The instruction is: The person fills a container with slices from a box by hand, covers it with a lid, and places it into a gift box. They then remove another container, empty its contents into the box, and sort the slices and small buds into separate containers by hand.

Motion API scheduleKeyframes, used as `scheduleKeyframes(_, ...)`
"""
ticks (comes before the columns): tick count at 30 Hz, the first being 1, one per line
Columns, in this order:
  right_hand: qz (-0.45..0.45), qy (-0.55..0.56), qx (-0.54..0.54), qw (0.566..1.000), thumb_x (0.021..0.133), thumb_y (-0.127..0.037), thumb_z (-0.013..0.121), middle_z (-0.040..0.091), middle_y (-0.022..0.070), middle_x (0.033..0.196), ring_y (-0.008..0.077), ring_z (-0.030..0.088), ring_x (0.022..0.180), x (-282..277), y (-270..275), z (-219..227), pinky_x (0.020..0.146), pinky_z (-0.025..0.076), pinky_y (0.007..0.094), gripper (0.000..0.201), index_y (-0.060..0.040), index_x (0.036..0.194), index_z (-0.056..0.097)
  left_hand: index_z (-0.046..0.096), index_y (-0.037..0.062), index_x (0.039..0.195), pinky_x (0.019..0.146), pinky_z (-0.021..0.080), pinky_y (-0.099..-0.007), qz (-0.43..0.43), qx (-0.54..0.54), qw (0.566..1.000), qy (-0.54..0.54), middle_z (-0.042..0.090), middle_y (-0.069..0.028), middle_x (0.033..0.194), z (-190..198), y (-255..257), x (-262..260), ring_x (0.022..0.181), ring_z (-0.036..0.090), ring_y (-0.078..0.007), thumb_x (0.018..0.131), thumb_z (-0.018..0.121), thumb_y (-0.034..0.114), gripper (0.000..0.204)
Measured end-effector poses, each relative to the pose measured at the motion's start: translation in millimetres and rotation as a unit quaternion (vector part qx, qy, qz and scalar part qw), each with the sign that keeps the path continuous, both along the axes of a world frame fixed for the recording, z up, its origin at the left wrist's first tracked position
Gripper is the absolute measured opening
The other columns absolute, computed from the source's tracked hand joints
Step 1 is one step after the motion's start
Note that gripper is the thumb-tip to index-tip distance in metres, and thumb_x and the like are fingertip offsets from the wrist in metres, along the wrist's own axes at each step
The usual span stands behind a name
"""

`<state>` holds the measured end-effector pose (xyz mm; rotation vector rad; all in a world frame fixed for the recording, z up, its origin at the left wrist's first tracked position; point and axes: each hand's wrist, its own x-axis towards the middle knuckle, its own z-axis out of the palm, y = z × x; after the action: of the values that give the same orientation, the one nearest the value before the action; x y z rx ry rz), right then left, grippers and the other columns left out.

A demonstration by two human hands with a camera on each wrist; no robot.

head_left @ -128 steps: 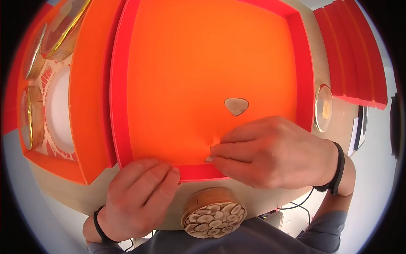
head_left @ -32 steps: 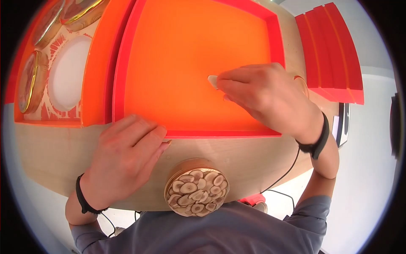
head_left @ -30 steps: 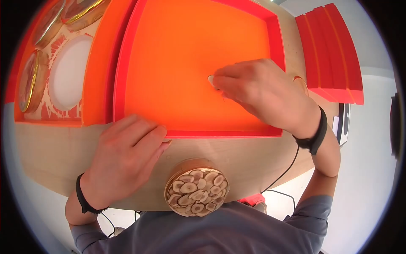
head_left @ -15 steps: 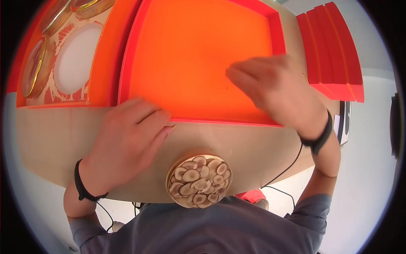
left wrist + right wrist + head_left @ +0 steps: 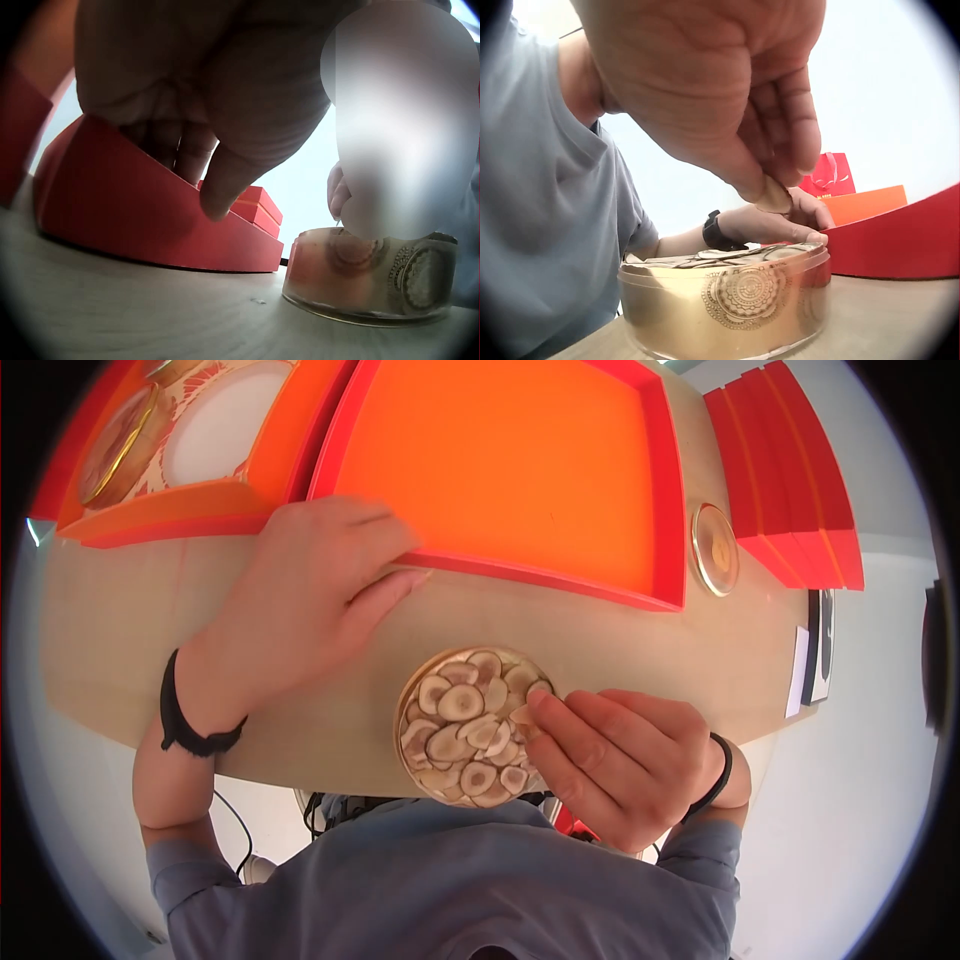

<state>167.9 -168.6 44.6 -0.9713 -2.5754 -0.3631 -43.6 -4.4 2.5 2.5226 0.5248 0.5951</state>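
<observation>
In the head view my left hand (image 5: 320, 585) grips the near wall of the orange tray (image 5: 490, 460). The left wrist view shows its thumb outside the red wall (image 5: 142, 217), with the other fingers behind it. My right hand (image 5: 635, 760) is over the right side of a round tub (image 5: 403, 735) filled with dried slices (image 5: 460, 703). Thumb and fingers of the right hand (image 5: 697, 90) pinch one pale slice (image 5: 774, 198) just above the heap in the right wrist view. The tub's gold side (image 5: 667, 307) carries a round pattern.
An orange box (image 5: 190, 510) with round containers stands at the upper left of the head view. Right of the tray are a round lidded container (image 5: 715, 550) and red boxes (image 5: 785, 480). The table (image 5: 300, 730) ends close to the person's body.
The right hand has moved from over the tray down to the tub, where it now pinches a slice. The left hand has stayed at the tray's near wall; the head view has shifted.
</observation>
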Motion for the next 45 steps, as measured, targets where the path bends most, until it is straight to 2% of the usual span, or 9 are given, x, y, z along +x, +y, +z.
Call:
scheduleKeyframes(9, 0.022, 0.114, -0.016, 0.993, 0.070, -0.009, 0.075, 0.066, 0.0070, 0.075, 0.0191, 0.061, 0.058, 23.1, 2.9, -8.4, 0.050, 0.049, 0.0282, 0.015, -0.0016, 0.080, 0.067, 0.063, -0.0023, 0.098, 0.059, 0.048, -0.0340, -0.016, 0.005, 1.000, -0.025, 0.063, -0.0148, 0.083, 1.9, -0.1, -3.3, 0.072, 0.061, -0.0310, 0.081, 0.068, 0.007, 0.021)
scheduleKeyframes(19, -0.422, 0.318, 0.005, 0.849, 0.085, -0.019, 0.067, 0.065, 0.0130, 0.066, 0.0250, 0.058, 0.052, 95.5, 6.1, -17.9, 0.052, 0.046, 0.0357, 0.018, -0.0018, 0.087, 0.073, 0.064, -0.0021, 0.087, 0.074, 0.046, -0.0407, 0.002, 0.186, 0.982, -0.043, 0.060, -0.0150, 0.077, 3.6, -12.4, -2.5, 0.079, 0.056, -0.0340, 0.078, 0.071, 0.013, 0.019)
scheduleKeyframes(22, -0.449, 0.337, 0.112, 0.820, 0.083, -0.027, 0.067, 0.066, 0.0147, 0.067, 0.0292, 0.063, 0.058, 144.7, 3.4, -32.4, 0.056, 0.048, 0.0399, 0.024, -0.0035, 0.082, 0.072, 0.064, -0.0019, 0.080, 0.076, 0.045, -0.0412, 0.031, 0.191, 0.981, 0.000, 0.060, -0.0152, 0.075, 0.9, -8.1, -3.7, 0.080, 0.055, -0.0331, 0.074, 0.075, 0.018, 0.024)
scheduleKeyframes(26, -0.564, 0.262, 0.000, 0.783, 0.074, -0.040, 0.073, 0.066, 0.0187, 0.070, 0.0339, 0.066, 0.068, 189.2, -13.5, -28.7, 0.059, 0.048, 0.0427, 0.039, -0.0024, 0.067, 0.065, 0.064, 0.0002, 0.067, 0.073, 0.043, -0.0428, 0.043, 0.234, 0.971, 0.010, 0.060, -0.0153, 0.073, -1.8, -7.5, -1.0, 0.079, 0.055, -0.0334, 0.071, 0.078, 0.030, 0.033)
scheduleKeyframes(30, -0.568, 0.276, -0.139, 0.763, 0.065, -0.062, 0.078, 0.068, 0.0168, 0.112, 0.0290, 0.066, 0.102, 221.1, 1.1, -56.3, 0.088, 0.052, 0.0395, 0.082, -0.0053, 0.122, 0.063, 0.066, 0.0013, 0.067, 0.073, 0.043, -0.0428, 0.061, 0.249, 0.966, 0.025, 0.061, -0.0137, 0.068, 4.8, -5.0, 6.9, 0.076, 0.056, -0.0326, 0.073, 0.077, 0.033, 0.034)
scheduleKeyframes(33, -0.622, 0.231, -0.149, 0.733, 0.062, -0.064, 0.078, 0.064, 0.0178, 0.121, 0.0304, 0.061, 0.112, 201.2, 8.3, -55.5, 0.099, 0.047, 0.0390, 0.092, -0.0058, 0.130, 0.057, 0.066, 0.0000, 0.067, 0.072, 0.044, -0.0426, 0.084, 0.243, 0.965, 0.038, 0.060, -0.0145, 0.066, 1.7, -10.1, 5.5, 0.074, 0.056, -0.0323, 0.072, 0.079, 0.031, 0.034)
scheduleKeyframes(36, -0.594, 0.185, -0.107, 0.776, 0.063, -0.065, 0.077, 0.064, 0.0190, 0.121, 0.0325, 0.059, 0.115, 183.9, 4.5, -54.6, 0.099, 0.046, 0.0382, 0.090, -0.0079, 0.130, 0.057, 0.066, -0.0008, 0.069, 0.071, 0.045, -0.0430, 0.099, 0.248, 0.962, 0.051, 0.060, -0.0157, 0.068, 2.3, -8.8, 9.5, 0.075, 0.057, -0.0325, 0.073, 0.078, 0.030, 0.033)
scheduleKeyframes(42, -0.634, 0.280, -0.113, 0.711, 0.065, -0.060, 0.077, 0.057, 0.0223, 0.129, 0.0329, 0.057, 0.119, 212.8, 13.6, -64.0, 0.097, 0.047, 0.0392, 0.085, -0.0109, 0.131, 0.056, 0.066, -0.0009, 0.077, 0.075, 0.047, -0.0442, 0.076, 0.214, 0.974, -0.020, 0.062, -0.0165, 0.076, -2.2, -11.9, 2.4, 0.080, 0.058, -0.0339, 0.079, 0.074, 0.024, 0.026)
scheduleKeyframes(45, -0.587, 0.269, -0.053, 0.762, 0.066, -0.057, 0.077, 0.057, 0.0221, 0.129, 0.0311, 0.058, 0.117, 164.9, -11.3, -5.9, 0.094, 0.048, 0.0389, 0.085, -0.0085, 0.132, 0.055, 0.066, -0.0007, 0.082, 0.075, 0.048, -0.0439, 0.034, 0.197, 0.975, -0.097, 0.062, -0.0162, 0.079, -0.9, -9.9, -2.9, 0.082, 0.058, -0.0344, 0.081, 0.071, 0.023, 0.024)
